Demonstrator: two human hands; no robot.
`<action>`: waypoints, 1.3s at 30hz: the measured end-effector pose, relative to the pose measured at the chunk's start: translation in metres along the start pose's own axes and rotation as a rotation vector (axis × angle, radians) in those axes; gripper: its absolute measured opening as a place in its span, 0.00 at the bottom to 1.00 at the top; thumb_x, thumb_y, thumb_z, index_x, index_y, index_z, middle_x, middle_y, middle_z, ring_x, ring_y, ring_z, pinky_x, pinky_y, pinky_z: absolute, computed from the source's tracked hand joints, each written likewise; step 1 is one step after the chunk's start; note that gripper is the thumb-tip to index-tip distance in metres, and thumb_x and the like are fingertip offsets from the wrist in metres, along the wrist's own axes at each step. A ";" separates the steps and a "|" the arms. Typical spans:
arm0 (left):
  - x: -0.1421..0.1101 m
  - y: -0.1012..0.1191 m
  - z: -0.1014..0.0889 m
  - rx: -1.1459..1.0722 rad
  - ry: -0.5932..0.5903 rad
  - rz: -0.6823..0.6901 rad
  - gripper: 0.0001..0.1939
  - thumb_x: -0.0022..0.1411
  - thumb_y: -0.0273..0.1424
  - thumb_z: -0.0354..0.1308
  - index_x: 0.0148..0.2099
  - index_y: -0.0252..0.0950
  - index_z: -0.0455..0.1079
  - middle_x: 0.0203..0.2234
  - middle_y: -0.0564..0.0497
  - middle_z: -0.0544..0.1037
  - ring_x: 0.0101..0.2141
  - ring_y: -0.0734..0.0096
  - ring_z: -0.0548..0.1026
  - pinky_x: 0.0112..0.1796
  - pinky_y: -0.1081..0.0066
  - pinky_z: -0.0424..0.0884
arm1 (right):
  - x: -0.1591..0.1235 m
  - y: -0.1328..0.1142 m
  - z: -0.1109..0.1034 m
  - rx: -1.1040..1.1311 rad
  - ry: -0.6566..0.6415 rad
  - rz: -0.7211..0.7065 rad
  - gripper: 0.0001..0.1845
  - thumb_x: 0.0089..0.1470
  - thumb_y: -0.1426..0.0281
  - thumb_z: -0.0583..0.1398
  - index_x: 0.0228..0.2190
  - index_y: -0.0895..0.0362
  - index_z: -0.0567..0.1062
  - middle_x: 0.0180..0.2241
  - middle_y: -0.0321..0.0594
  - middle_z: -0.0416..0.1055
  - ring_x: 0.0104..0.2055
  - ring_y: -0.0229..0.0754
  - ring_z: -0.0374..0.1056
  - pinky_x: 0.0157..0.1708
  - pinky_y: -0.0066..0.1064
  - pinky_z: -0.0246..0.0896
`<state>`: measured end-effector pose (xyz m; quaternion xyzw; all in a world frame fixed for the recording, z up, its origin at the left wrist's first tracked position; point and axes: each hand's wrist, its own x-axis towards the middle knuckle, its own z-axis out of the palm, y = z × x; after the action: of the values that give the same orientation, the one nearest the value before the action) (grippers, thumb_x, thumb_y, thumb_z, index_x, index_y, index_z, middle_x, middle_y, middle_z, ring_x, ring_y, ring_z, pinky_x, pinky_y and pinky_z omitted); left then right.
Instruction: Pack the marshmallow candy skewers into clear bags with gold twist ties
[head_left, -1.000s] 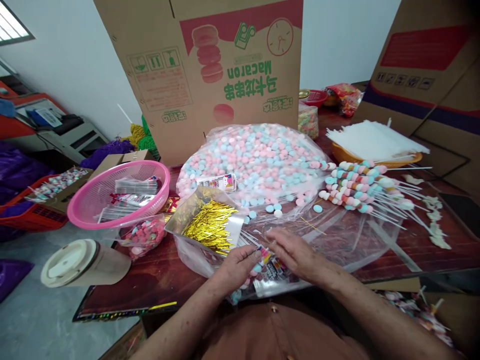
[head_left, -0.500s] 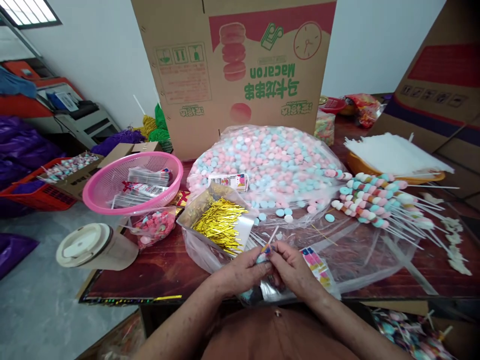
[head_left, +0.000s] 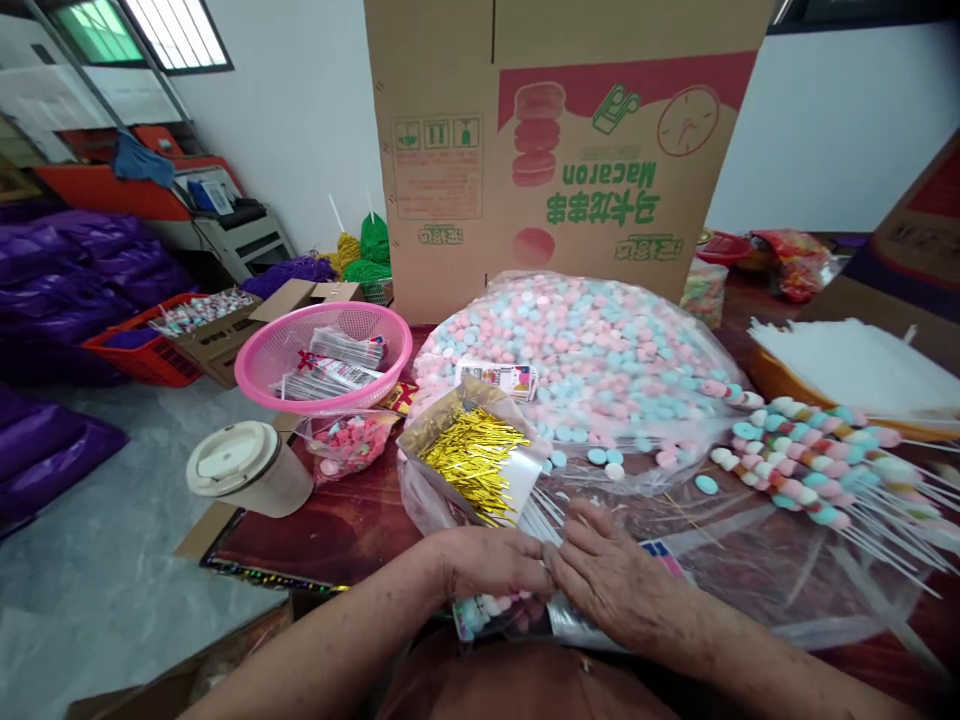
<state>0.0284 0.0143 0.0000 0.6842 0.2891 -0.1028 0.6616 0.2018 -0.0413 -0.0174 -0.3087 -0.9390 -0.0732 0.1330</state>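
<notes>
My left hand (head_left: 499, 565) is closed, its fingers curled over the top of a clear bag of pink, white and blue marshmallow candies (head_left: 495, 607) at the table's front edge. My right hand (head_left: 615, 580) presses against it from the right with bent fingers, and whatever is in those fingers is hidden. Below the right hand shows a shiny clear plastic sleeve (head_left: 574, 622). Just beyond the hands stands an open box of gold twist ties (head_left: 480, 455), with white sticks (head_left: 541, 515) beside it. A printed packet (head_left: 664, 555) peeks out behind my right hand.
A large clear bag of pastel candies (head_left: 577, 350) fills the middle, before a tall carton (head_left: 450, 270). Candy skewers (head_left: 817, 460) lie to the right. On the left are a pink basket (head_left: 251, 385), a small candy bag (head_left: 349, 445) and a lidded cup (head_left: 262, 475).
Both hands came down from a fingertip pinch on a candy stick with a gold tie to lie low over the bag. The stick's upright end is hidden now. The view swung left.
</notes>
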 end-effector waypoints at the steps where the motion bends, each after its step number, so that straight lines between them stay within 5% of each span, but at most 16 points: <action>1: -0.003 0.001 0.000 0.179 0.022 -0.012 0.08 0.52 0.30 0.47 0.23 0.36 0.63 0.19 0.51 0.69 0.22 0.68 0.69 0.25 0.69 0.65 | 0.000 -0.004 0.004 0.068 -0.046 0.042 0.12 0.52 0.81 0.49 0.29 0.61 0.71 0.24 0.41 0.69 0.30 0.43 0.63 0.48 0.50 0.53; 5: -0.017 -0.004 0.007 0.898 0.380 0.033 0.08 0.54 0.27 0.49 0.34 0.33 0.68 0.27 0.43 0.74 0.28 0.60 0.72 0.29 0.64 0.68 | 0.011 -0.020 0.013 0.829 -0.189 0.555 0.14 0.56 0.69 0.47 0.20 0.56 0.61 0.17 0.35 0.61 0.21 0.37 0.58 0.26 0.33 0.61; 7: -0.026 -0.017 0.012 1.005 0.569 0.196 0.10 0.57 0.26 0.47 0.38 0.33 0.68 0.30 0.43 0.75 0.30 0.60 0.72 0.30 0.64 0.69 | 0.022 -0.022 0.011 1.371 -0.272 0.822 0.17 0.56 0.61 0.44 0.19 0.54 0.55 0.11 0.27 0.50 0.14 0.34 0.51 0.18 0.28 0.57; 9: -0.034 -0.034 0.017 0.935 0.755 0.367 0.12 0.59 0.27 0.45 0.39 0.34 0.69 0.30 0.43 0.75 0.30 0.62 0.72 0.32 0.64 0.69 | 0.036 -0.015 0.009 1.694 -0.378 0.876 0.19 0.55 0.56 0.43 0.19 0.53 0.54 0.09 0.24 0.44 0.10 0.33 0.47 0.15 0.27 0.55; 11: -0.042 -0.052 0.021 0.648 0.948 0.400 0.13 0.61 0.29 0.44 0.39 0.35 0.71 0.30 0.44 0.75 0.31 0.65 0.72 0.32 0.66 0.68 | 0.052 0.003 0.011 1.564 -0.375 0.783 0.20 0.56 0.57 0.42 0.20 0.54 0.58 0.10 0.28 0.52 0.12 0.34 0.52 0.17 0.27 0.56; 14: -0.047 -0.070 0.022 -0.078 1.171 0.254 0.11 0.59 0.34 0.51 0.36 0.35 0.72 0.24 0.48 0.73 0.26 0.71 0.71 0.27 0.72 0.67 | 0.082 0.031 0.026 0.808 -0.152 0.620 0.18 0.58 0.67 0.42 0.24 0.58 0.66 0.23 0.40 0.67 0.26 0.38 0.63 0.28 0.30 0.59; 16: -0.047 -0.073 0.021 -0.543 1.189 0.134 0.13 0.53 0.38 0.57 0.35 0.34 0.72 0.17 0.53 0.68 0.20 0.75 0.68 0.20 0.76 0.62 | 0.101 0.040 0.043 0.548 -0.087 0.553 0.12 0.54 0.72 0.49 0.23 0.59 0.68 0.28 0.44 0.69 0.35 0.43 0.63 0.36 0.34 0.57; 19: -0.045 -0.070 0.018 -0.961 1.155 0.057 0.18 0.44 0.41 0.63 0.34 0.33 0.71 0.11 0.58 0.62 0.16 0.76 0.66 0.17 0.78 0.57 | 0.118 0.042 0.062 0.463 -0.084 0.508 0.09 0.47 0.77 0.54 0.18 0.59 0.69 0.26 0.46 0.68 0.36 0.45 0.62 0.37 0.36 0.54; 24: -0.038 -0.053 0.013 -1.139 1.109 0.105 0.18 0.39 0.39 0.66 0.31 0.32 0.72 0.12 0.56 0.67 0.15 0.76 0.66 0.17 0.77 0.60 | 0.096 0.045 0.041 0.430 0.003 0.500 0.11 0.53 0.75 0.52 0.21 0.58 0.70 0.27 0.42 0.68 0.35 0.42 0.62 0.37 0.33 0.55; 28: -0.019 -0.037 0.013 -1.173 1.020 0.156 0.14 0.40 0.35 0.65 0.30 0.31 0.72 0.14 0.55 0.68 0.14 0.80 0.63 0.16 0.78 0.58 | 0.069 0.021 0.005 0.803 0.054 0.643 0.10 0.57 0.69 0.50 0.26 0.56 0.66 0.22 0.33 0.65 0.26 0.36 0.60 0.26 0.26 0.54; 32: -0.002 -0.022 0.018 -1.116 0.938 0.148 0.12 0.42 0.34 0.63 0.31 0.32 0.71 0.12 0.58 0.65 0.14 0.82 0.61 0.16 0.80 0.55 | 0.060 -0.009 0.001 1.016 0.100 0.800 0.12 0.57 0.65 0.51 0.23 0.56 0.65 0.19 0.30 0.62 0.22 0.33 0.57 0.22 0.24 0.51; 35: 0.000 -0.019 0.022 -1.095 0.924 0.142 0.14 0.42 0.36 0.63 0.31 0.33 0.71 0.12 0.59 0.64 0.15 0.81 0.61 0.16 0.81 0.54 | 0.050 -0.006 0.008 0.926 0.199 0.861 0.12 0.57 0.66 0.50 0.24 0.56 0.66 0.19 0.31 0.62 0.22 0.34 0.58 0.22 0.25 0.51; 39: -0.008 -0.030 0.019 -1.022 1.104 0.133 0.16 0.43 0.37 0.63 0.33 0.33 0.71 0.16 0.57 0.69 0.16 0.79 0.65 0.17 0.80 0.57 | 0.035 0.018 0.016 0.506 0.184 0.751 0.10 0.56 0.69 0.52 0.27 0.58 0.71 0.27 0.39 0.68 0.31 0.39 0.62 0.31 0.28 0.54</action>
<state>0.0104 -0.0079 -0.0231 0.2605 0.5484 0.4420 0.6603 0.1828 -0.0036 -0.0214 -0.5776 -0.7348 0.1843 0.3040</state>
